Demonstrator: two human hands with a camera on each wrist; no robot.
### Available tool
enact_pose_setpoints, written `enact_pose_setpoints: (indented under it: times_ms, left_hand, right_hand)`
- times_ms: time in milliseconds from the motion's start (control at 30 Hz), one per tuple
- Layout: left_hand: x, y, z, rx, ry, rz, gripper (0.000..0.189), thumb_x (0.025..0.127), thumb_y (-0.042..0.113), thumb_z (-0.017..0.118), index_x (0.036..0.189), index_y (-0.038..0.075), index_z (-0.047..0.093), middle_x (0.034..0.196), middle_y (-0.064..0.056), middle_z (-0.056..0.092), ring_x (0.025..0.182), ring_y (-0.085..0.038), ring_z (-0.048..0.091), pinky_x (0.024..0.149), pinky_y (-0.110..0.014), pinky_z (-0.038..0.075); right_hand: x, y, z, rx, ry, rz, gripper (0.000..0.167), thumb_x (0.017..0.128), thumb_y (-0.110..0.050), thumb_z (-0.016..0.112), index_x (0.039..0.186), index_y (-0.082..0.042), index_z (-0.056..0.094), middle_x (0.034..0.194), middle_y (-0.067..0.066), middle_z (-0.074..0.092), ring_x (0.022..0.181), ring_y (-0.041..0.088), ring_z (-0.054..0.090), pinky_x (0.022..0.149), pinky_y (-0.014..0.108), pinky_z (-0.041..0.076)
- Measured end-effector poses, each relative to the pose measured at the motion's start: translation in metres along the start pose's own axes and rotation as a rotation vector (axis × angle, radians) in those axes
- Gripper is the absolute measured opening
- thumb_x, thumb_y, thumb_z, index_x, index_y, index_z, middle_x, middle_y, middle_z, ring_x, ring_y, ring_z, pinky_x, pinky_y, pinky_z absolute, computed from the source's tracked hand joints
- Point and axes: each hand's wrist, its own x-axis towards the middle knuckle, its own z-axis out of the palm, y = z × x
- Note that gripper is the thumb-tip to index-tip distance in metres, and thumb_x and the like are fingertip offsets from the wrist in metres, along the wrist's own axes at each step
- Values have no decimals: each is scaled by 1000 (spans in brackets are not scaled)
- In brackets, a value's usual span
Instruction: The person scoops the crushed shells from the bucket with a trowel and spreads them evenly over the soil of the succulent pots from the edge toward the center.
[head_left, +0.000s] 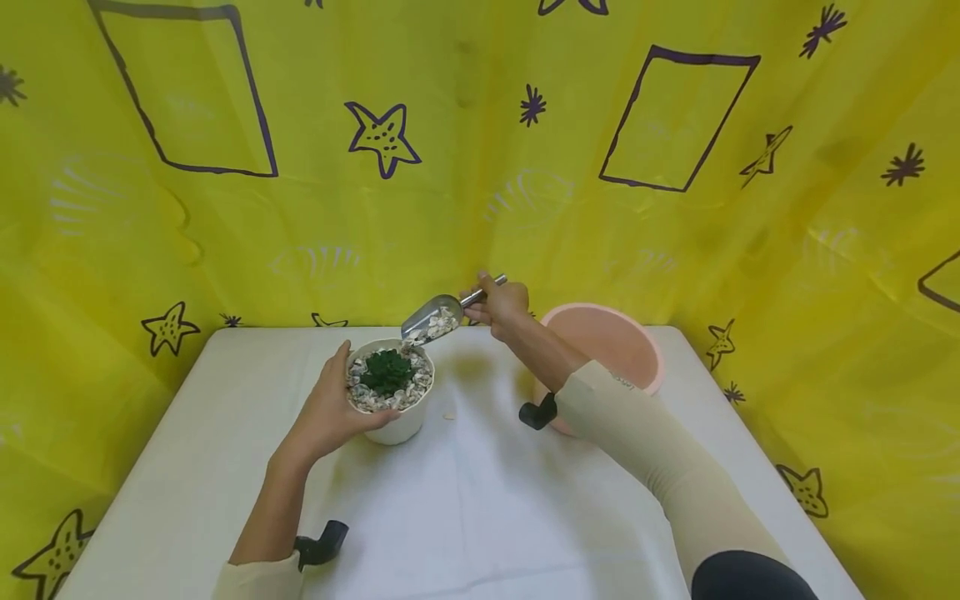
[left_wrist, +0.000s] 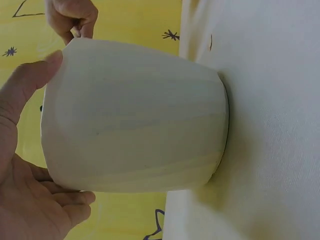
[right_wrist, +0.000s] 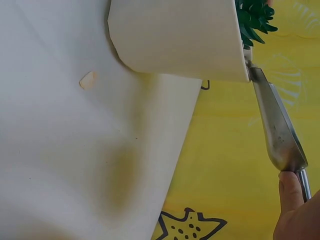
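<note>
A white plant pot [head_left: 397, 428] stands on the table, holding a green succulent [head_left: 387, 372] ringed by pale stone chips [head_left: 421, 382]. My left hand [head_left: 330, 410] grips the pot by its upper side, thumb on the near side and fingers round the far left. In my right hand [head_left: 507, 307] is the handle of a metal scoop [right_wrist: 274, 125], tilted down towards the pot. Stone chips lie in the scoop, and its lip is at the pot's far right rim. The left wrist view shows mostly the pot's side [left_wrist: 140, 115]; the plant is hidden there.
Right of the pot, partly behind my right forearm, is a pink tub [head_left: 600, 333]; its contents are hidden. One loose pale chip [right_wrist: 88, 80] lies on the white tabletop [head_left: 465, 500]. A yellow patterned curtain [head_left: 465, 217] hangs close behind the table and along its sides.
</note>
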Motion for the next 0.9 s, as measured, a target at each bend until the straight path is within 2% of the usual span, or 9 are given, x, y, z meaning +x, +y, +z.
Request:
enact_pose_setpoints:
  times_ms: [200,467,767,900]
  left_hand:
    - [3,-5,-4,-31,-31,7,134,77,36,95,166,-5,3,167,-34,18,149,-55,26,114,-72,32]
    - [5,-10,-8,-38,-54,41,132,77,34,95,165,-6,5,168,-32,18,151,-55,22,116,-72,28]
    - [5,-12,-8,-73,-69,21,133,78,34,94,166,-3,2,169,-30,17,152,-53,21,116,-72,28]
    - [5,-11,-9,-70,-65,18,133,78,34,95,166,-3,2,169,-30,17,153,-53,20,117,-71,28]
  right_hand:
    - [1,0,-1,26,-7,-16,34,110,-25,58,97,6,65,113,30,73,65,20,76,77,35,63]
    - [1,0,-1,28,0,-30,33,110,-26,59,96,4,64,113,31,73,65,20,76,71,32,63]
    - [-2,-2,-2,3,-3,-44,33,110,-25,60,98,5,64,111,30,73,68,21,77,71,32,63]
    - [-5,-3,-7,-9,-5,-37,34,109,-24,60,105,9,65,113,31,72,69,20,77,70,31,63]
